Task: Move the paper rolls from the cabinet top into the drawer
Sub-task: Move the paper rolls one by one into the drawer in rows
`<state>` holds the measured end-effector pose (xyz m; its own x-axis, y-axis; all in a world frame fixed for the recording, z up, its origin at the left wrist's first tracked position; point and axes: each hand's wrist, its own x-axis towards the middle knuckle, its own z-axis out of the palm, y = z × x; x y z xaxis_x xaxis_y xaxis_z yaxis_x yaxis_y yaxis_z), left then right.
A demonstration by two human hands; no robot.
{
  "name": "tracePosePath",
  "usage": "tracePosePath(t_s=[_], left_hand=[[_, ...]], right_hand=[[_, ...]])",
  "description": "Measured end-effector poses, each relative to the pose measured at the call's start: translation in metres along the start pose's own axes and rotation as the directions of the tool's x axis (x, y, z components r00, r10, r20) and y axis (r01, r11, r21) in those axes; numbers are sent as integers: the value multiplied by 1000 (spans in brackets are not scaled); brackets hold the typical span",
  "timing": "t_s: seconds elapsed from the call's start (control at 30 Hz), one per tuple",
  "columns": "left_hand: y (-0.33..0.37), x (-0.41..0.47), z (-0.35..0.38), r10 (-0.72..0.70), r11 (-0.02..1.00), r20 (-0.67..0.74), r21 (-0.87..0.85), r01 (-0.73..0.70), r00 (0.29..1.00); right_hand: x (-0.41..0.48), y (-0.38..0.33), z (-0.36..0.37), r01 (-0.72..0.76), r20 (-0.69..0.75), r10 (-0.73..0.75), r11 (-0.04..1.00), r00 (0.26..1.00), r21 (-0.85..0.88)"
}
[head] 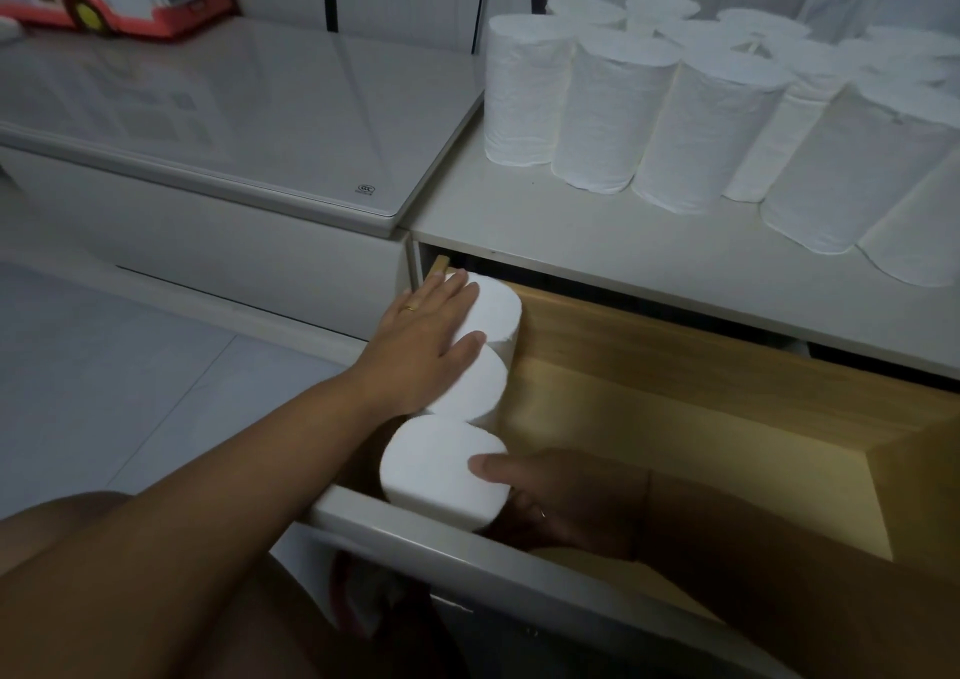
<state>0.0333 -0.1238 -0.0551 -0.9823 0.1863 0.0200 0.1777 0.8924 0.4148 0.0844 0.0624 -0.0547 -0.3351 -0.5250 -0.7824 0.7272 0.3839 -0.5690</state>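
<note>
White cabinet top (597,231) – upright paper rolls (691,122); wooden drawer (675,398) open.

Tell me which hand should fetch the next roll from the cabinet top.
Left, probably. The left hand lies flat and open on the rolls in the drawer, free to lift; the right hand grips the nearest roll.

White cabinet top (597,231): upright paper rolls (691,107) clustered at far right. Open wooden drawer (701,418): three rolls (441,465) along its left wall.
</note>
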Motion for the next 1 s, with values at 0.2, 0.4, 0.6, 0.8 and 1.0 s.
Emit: tracePosePath(t_s=[0.2, 0.4, 0.6, 0.8, 1.0], left_hand=[[-2, 1, 1, 2, 1000, -4, -12, -2, 1000], [-1, 1, 0, 4, 1000, -13, -7, -4, 1000], [0, 1, -1, 0, 1000, -24, -22, 0, 1000], [2, 4, 0, 17, 1000, -63, -18, -18, 998], [-1, 7, 4, 30, 999, -78, -26, -33, 996]], right_hand=[[7, -6, 8, 48, 50, -48, 999, 998, 7], [11, -12, 15, 82, 71, -80, 996, 994, -32], [-30, -52, -5, 145, -62, -232, 770, 971, -621], [-58, -130, -68, 427, -431, -801, 591, 416, -685], [-47, -203, -116, 65, -269, -962, 266, -43, -962]])
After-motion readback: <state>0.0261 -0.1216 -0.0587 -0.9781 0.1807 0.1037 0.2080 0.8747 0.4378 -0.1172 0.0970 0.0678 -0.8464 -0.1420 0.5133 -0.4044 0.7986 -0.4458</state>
